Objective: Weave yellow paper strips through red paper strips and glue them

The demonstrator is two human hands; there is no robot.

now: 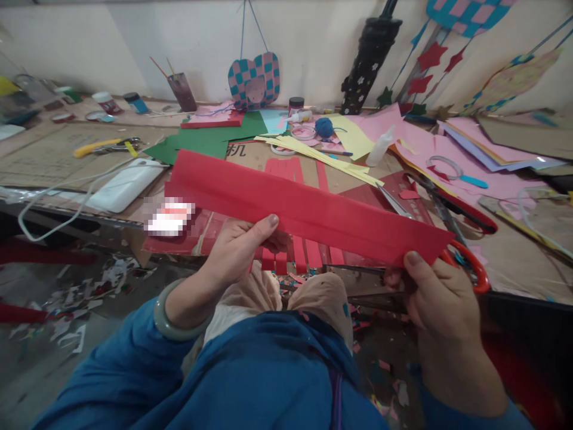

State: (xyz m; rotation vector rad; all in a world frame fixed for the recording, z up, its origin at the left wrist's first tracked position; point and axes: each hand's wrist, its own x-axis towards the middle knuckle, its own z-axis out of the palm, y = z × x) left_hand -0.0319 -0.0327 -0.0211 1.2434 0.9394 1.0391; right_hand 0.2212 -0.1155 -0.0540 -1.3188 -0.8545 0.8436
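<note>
The long red paper strip runs crosswise, its near edge pinched by the left hand and the right hand, held well apart.

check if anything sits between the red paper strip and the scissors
Nothing visible does. The right end of the red paper strip, held by the left hand and right hand, appears to meet the scissors' red handle, though this view can't show the height gap.
</note>
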